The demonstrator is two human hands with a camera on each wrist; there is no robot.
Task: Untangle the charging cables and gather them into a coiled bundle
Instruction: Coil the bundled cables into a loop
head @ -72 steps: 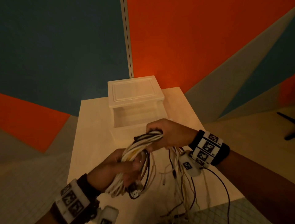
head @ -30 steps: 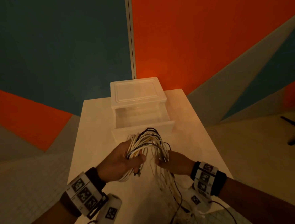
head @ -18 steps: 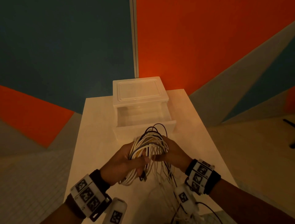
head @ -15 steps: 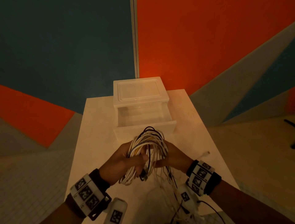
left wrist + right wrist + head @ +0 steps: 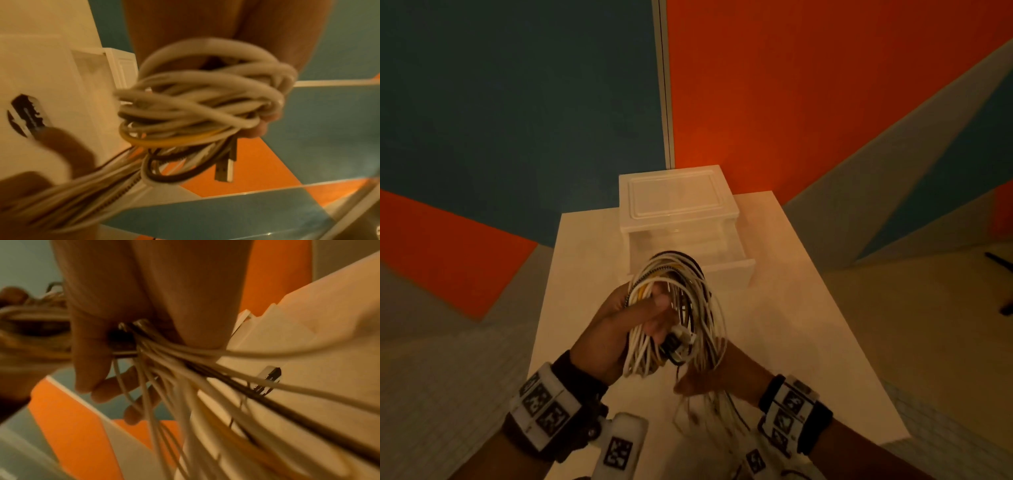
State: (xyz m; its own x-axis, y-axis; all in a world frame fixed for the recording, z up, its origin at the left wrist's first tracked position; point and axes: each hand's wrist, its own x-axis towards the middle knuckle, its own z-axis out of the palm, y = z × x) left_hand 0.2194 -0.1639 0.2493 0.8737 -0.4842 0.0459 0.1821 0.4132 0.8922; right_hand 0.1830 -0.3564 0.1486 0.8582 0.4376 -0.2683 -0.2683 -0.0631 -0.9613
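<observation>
Left hand (image 5: 619, 329) grips the coil of charging cables (image 5: 671, 308), loop upright above it; loose tails hang down-right through the right hand (image 5: 709, 373), fingers curled around them just below the coil, nearer for feeding the next turn

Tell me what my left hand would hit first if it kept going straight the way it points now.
Likely the open drawer of the plastic box, straight ahead of the left hand gripping the cable coil; the gap between them is unclear.
</observation>
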